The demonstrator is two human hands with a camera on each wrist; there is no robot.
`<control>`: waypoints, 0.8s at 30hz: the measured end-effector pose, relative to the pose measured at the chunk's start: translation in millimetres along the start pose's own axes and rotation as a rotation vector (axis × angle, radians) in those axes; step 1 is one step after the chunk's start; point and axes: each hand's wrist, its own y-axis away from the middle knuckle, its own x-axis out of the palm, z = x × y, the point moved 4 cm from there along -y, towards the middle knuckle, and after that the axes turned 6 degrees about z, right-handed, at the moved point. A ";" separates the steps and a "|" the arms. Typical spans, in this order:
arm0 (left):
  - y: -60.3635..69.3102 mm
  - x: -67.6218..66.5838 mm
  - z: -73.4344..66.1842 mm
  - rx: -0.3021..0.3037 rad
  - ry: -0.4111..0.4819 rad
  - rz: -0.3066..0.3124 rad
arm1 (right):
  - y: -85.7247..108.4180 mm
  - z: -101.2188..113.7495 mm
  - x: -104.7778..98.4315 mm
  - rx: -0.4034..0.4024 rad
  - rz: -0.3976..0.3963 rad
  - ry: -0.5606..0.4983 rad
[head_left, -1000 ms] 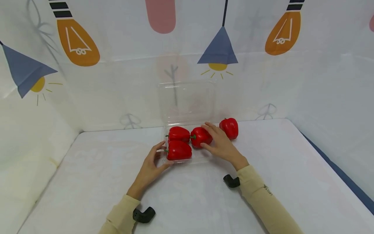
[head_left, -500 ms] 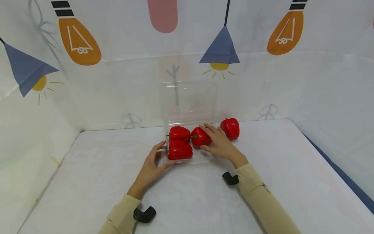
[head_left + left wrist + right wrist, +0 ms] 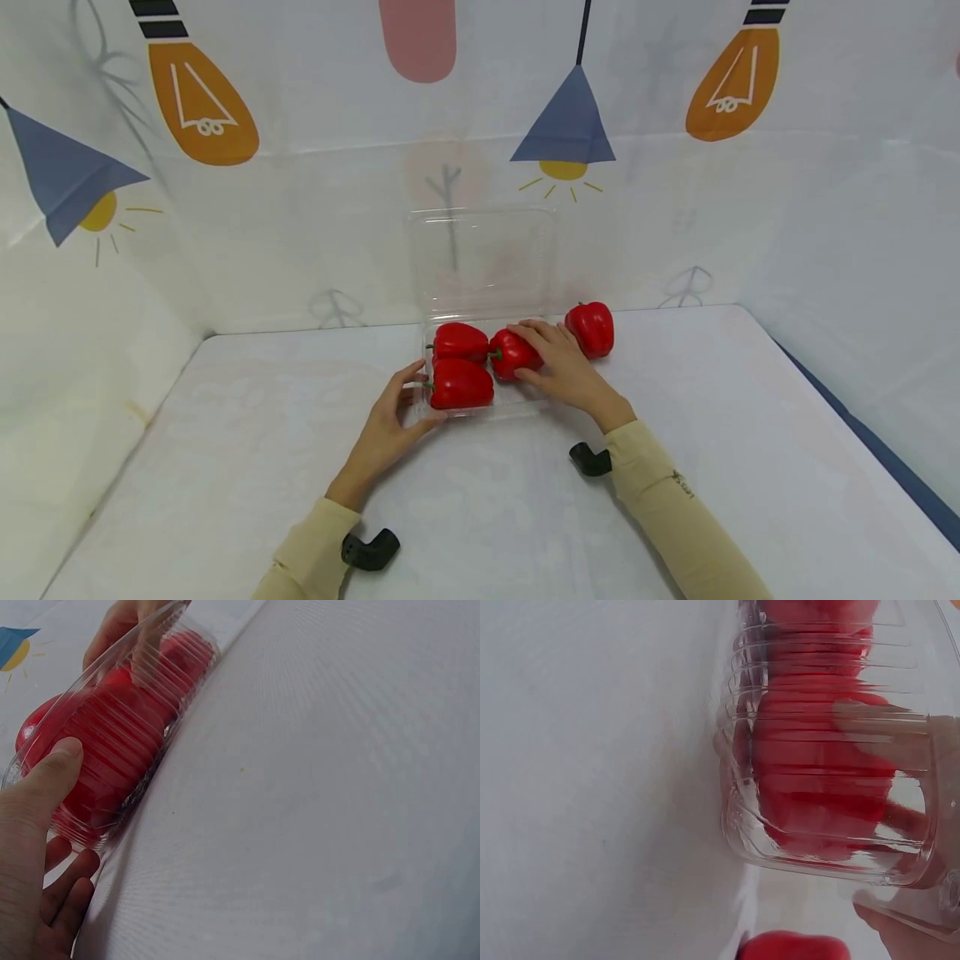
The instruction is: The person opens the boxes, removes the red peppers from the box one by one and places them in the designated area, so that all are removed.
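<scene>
Right hand: fingers and thumb curled round a red pepper, which sits inside the clear container. Its green stem points left, away from the palm. Left hand: thumb on the near wall, other fingers round the left end, pinching the container's corner between them.

Between the two sets of fingers I count two more peppers in the container: a front pepper, just beside the left fingers, its stem turned towards them, and a back pepper behind it. Behind and to the right of the right fingers, a loose pepper lies on the desk, outside the container. The raised lid stands beyond both hands, in front of a printed backdrop. Back from the fingers, a black piece sits at the left cuff, another at the right.

Hard to make out: the right fingers cover part of their pepper; from my right wrist feed I get them only through ribbed, glinting plastic. That feed cuts off the loose pepper at its bottom edge. Whether the right knuckles touch it, I cannot tell.
</scene>
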 end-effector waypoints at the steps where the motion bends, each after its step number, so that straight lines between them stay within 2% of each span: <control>1: 0.0 -0.1 -2.5 0.000 -0.001 -0.003 | 0.0 0.3 0.0 -0.005 -0.005 0.001; 7: 2.0 -4.4 -27.7 0.000 -0.005 0.005 | 1.3 -0.7 0.6 0.001 -0.034 0.002; 10: 3.0 -6.3 -34.9 0.002 -0.009 0.012 | 2.1 -2.4 -0.1 0.025 -0.054 -0.005; 17: 0.1 0.7 3.1 -0.015 -0.001 0.006 | 3.9 -2.8 -7.7 0.075 -0.120 -0.041; 24: -0.6 0.0 3.6 -0.018 -0.005 0.010 | 7.2 -5.8 -18.0 0.063 -0.198 -0.094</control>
